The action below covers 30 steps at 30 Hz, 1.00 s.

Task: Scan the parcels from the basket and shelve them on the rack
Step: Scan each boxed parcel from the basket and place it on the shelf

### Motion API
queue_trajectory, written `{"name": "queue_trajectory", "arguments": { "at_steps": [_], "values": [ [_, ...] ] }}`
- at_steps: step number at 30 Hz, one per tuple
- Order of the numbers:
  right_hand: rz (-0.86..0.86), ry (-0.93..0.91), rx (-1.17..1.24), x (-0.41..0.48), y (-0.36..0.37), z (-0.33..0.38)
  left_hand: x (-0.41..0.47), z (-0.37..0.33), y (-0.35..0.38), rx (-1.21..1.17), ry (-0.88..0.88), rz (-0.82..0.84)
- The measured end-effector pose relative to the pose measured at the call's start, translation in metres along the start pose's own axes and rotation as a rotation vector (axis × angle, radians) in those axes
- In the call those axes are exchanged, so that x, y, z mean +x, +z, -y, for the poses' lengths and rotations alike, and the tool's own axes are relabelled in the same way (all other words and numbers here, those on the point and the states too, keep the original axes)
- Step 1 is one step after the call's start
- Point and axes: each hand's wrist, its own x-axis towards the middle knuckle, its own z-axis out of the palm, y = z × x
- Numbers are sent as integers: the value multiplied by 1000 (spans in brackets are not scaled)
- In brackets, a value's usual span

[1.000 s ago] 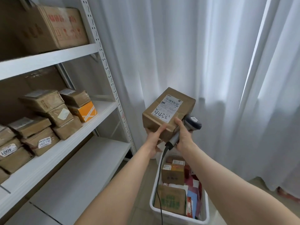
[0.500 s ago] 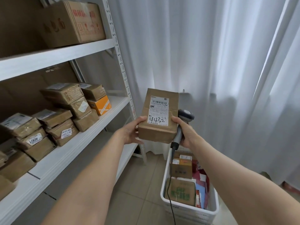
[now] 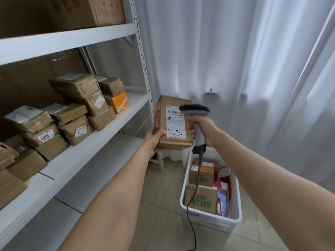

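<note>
Both hands were at mid-frame, just right of the rack's end post. Left hand [image 3: 153,140] grasped the lower left corner of a brown cardboard parcel [image 3: 173,142], thumb on its front face, and held it upright with the label [image 3: 175,124] towards the camera. On the label were a barcode, lines of small print and the handwritten number 4432. Right hand [image 3: 205,130] was clenched round the grey handle of a barcode scanner [image 3: 196,110], and its fingertips lay at the parcel's right edge. In the picture the scanner's dark head overlapped the label's upper right corner. A black cable [image 3: 192,225] hung from the handle, crossed the basket and ran out of the frame's lower edge.

White basket [image 3: 237,200], lower right of centre, stood on the tiled floor [image 3: 159,205] and held further parcels: two brown boxes, one printed green, and red and blue packets.

White metal rack [image 3: 101,136] filled the left of the frame. Its middle shelf bore taped brown parcels stacked two and three high, and one orange box [image 3: 117,102] at the right end. A large carton [image 3: 97,9] sat on the upper shelf. White curtain [image 3: 235,57] covered the background.
</note>
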Motion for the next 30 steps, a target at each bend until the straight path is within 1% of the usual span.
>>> {"name": "queue_trajectory", "arguments": {
  "at_steps": [3, 11, 14, 19, 25, 28, 30],
  "values": [
    [-20, 4, -37, -2, 9, -3, -1, 8, -4, -33, -20, -19],
    [89, 75, -77, -10, 19, 2, 2, 14, -22, -102, -41, -29],
    [99, 85, -114, -12, 24, 9, 4, 13, -24, -133, -52, -43],
    [77, 75, -168, -15, 26, 19, 7, 12, -26, -138, -58, -45],
    [66, 78, -113, -16, 28, 30, 6, 1, -30, -99, -49, -49],
    [36, 9, -59, -14, 32, 34, 5, -10, -33, -36, -32, -62],
    [-52, -56, -10, -10, 35, 36, 2, -24, -36, 8, -19, -76]
  ]
}}
